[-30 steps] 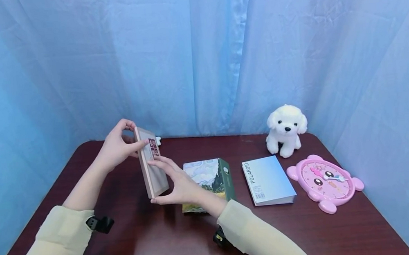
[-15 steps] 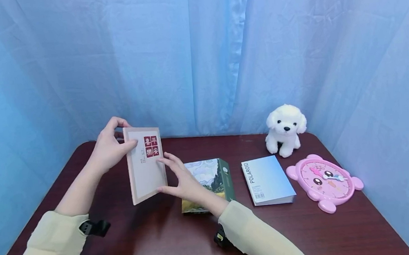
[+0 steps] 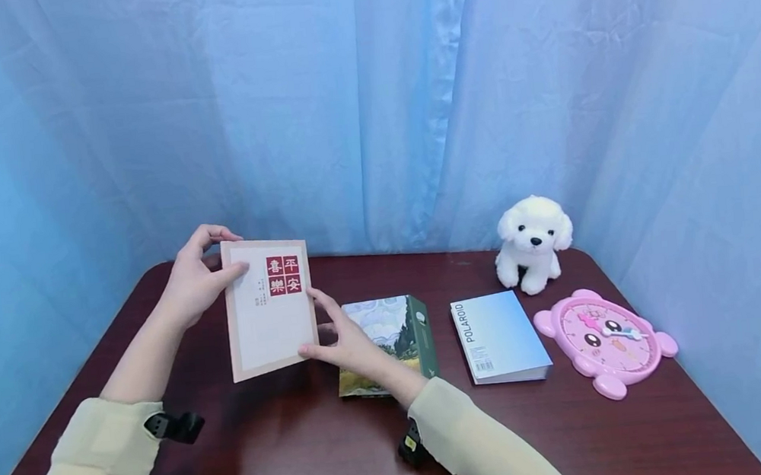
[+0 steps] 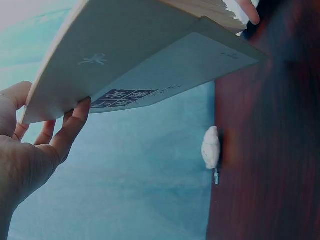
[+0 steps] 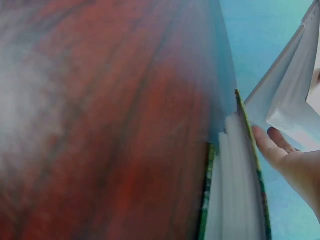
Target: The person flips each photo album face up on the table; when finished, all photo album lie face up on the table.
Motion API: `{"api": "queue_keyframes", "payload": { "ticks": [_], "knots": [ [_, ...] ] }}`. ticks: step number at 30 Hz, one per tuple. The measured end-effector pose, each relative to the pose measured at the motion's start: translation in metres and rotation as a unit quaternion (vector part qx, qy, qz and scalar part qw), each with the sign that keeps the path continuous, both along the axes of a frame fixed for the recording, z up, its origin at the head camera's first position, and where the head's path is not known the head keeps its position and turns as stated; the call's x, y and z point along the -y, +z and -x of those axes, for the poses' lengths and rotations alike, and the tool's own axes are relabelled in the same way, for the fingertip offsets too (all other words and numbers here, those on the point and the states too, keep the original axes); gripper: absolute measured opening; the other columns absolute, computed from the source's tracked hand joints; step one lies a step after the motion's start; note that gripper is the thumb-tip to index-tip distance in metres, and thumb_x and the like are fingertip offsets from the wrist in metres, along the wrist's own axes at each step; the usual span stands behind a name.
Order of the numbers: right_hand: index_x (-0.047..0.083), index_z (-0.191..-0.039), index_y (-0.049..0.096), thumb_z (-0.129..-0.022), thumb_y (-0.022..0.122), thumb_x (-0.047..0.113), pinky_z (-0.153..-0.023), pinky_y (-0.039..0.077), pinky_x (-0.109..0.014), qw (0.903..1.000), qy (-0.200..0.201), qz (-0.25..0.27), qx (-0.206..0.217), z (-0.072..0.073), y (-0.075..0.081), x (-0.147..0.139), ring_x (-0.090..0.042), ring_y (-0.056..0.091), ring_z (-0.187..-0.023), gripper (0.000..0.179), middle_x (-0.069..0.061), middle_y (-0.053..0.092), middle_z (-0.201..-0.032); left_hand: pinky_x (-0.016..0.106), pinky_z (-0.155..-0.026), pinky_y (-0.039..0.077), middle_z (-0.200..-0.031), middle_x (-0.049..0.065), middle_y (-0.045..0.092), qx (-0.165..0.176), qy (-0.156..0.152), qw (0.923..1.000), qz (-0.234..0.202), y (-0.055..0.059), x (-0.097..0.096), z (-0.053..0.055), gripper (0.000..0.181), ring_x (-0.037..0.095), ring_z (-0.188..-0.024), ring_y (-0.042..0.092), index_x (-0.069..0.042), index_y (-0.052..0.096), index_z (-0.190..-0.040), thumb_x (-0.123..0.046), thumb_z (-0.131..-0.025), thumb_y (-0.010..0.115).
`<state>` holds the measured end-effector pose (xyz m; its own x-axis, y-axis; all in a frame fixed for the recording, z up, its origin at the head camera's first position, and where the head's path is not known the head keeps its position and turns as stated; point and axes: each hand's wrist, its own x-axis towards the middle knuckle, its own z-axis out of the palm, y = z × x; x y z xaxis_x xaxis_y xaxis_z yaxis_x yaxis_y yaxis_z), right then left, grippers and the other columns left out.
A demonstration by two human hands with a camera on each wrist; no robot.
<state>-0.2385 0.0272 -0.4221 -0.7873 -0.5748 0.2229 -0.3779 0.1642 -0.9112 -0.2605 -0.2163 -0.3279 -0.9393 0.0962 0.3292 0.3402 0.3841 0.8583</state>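
Observation:
A pale hardcover book with a red block of Chinese characters is held upright above the table, its front cover facing the head camera. My left hand pinches its upper left corner, thumb on the cover and fingers behind. At the lower right edge, my right hand grips the book with its thumb in front; its other fingers are partly hidden behind. In the left wrist view, the left hand holds the cover's corner. The right wrist view shows white pages fanned apart from a cover, near the right hand.
Beneath the right forearm lies a green book with a painted landscape. Farther right are a blue-white POLAROID book, a white plush dog and a pink clock. A small white object lies near the table's back edge.
The book has turned from nearly edge-on to face the head camera, and shifted slightly left. The left hand moved left with it; the right hand's fingers went from its front to its right edge.

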Motion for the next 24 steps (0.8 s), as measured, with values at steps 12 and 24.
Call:
{"api": "queue_keyframes", "payload": {
  "ticks": [12,24],
  "knots": [
    [0.033,-0.147,0.030,-0.083,0.074,0.023,-0.070,0.052,-0.020,0.9945,-0.041,-0.084,-0.047,0.013,-0.027,0.008,-0.013,0.059,-0.088,0.078,-0.009,0.047,-0.128,0.022,-0.065,0.054,-0.126,0.014,0.044,0.024,0.027,0.9993,0.014,-0.027,0.021,0.007,0.039,0.001,-0.088,0.059,-0.005,0.043,-0.124,-0.014,-0.091,0.063],
    [0.025,-0.147,0.035,-0.080,0.077,0.027,-0.085,0.048,-0.026,0.9778,-0.007,-0.183,-0.102,0.023,-0.033,0.012,-0.021,0.052,-0.109,0.079,-0.006,0.047,-0.135,0.017,-0.067,0.051,-0.127,0.023,0.042,0.073,0.059,0.9953,0.024,-0.063,0.044,0.018,0.042,0.033,-0.107,0.054,-0.001,0.043,-0.128,-0.017,-0.093,0.060]
  ]
}}
